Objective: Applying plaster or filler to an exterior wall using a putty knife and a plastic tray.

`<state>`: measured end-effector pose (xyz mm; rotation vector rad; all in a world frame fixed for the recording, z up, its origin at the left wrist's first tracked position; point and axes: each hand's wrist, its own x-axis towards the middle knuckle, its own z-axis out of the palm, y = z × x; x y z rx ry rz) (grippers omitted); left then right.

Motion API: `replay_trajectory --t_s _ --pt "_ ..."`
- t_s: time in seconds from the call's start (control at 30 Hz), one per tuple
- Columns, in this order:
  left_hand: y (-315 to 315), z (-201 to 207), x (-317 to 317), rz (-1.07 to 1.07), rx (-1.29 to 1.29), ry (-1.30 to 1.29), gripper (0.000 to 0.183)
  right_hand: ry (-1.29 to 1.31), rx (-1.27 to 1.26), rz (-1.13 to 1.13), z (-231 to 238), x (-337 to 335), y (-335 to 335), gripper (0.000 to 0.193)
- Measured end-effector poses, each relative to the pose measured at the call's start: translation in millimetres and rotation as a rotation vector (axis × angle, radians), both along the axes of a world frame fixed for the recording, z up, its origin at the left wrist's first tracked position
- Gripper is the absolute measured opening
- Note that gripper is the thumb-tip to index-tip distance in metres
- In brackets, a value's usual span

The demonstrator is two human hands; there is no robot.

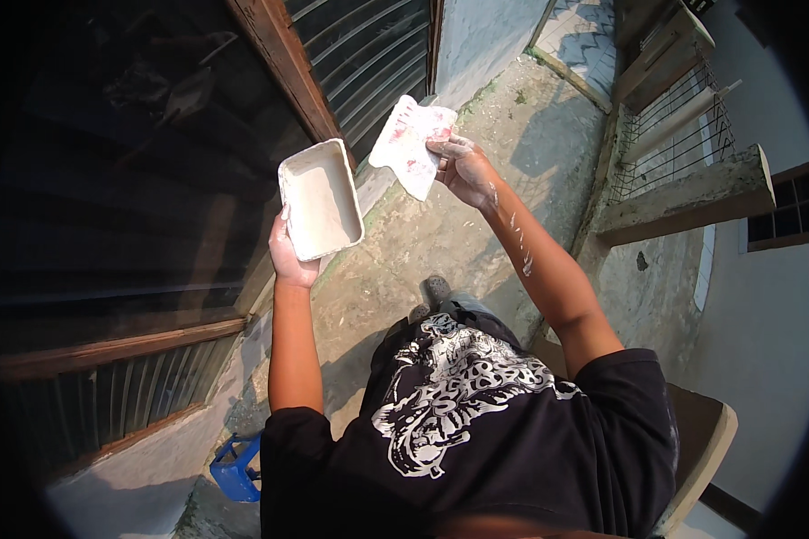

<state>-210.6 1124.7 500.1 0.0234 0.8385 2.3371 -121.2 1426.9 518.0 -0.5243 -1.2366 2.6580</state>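
Note:
My left hand (292, 254) is closed on the lower left edge of a shallow rectangular tray (322, 199), off-white inside with a rough, whitish rim. The tray is tilted so that its hollow side shows. To its right, my right hand (463, 169) pinches a crumpled, flat whitish sheet (411, 148) with pink-red marks by its right edge. Whether the sheet is plastic, paper or cloth I cannot tell. Sheet and tray are apart, both held up in the air. White smears mark my right forearm and fingers.
On the left runs a dark window (153, 207) with a wooden frame (288, 67). A concrete structure with wire mesh (674, 135) stands at the right. A blue plastic stool (236, 467) is at the lower left. Below lies a concrete floor (395, 242).

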Motion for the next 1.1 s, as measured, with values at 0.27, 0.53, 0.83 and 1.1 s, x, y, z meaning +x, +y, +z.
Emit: replay_trajectory --t_s 0.27,0.53,0.83,1.1 --pt "-3.4 -74.4 -26.5 0.207 -0.245 -0.115 0.043 0.002 -0.318 -0.032 -127.8 -22.7 26.8 0.027" --pt "13.0 -240.3 -31.8 0.221 -0.369 -0.231 0.048 -0.415 -0.103 -0.250 -412.3 -44.0 -1.2 0.016" --pt "-45.1 -430.0 -66.7 0.093 -0.478 -0.257 0.057 -0.723 0.937 -0.160 -673.8 -167.9 -111.4 0.031" --pt "-118.0 -509.4 -75.4 0.152 -0.736 -0.416 0.056 -0.419 0.860 -0.379 -736.9 -245.1 -249.2 0.064"
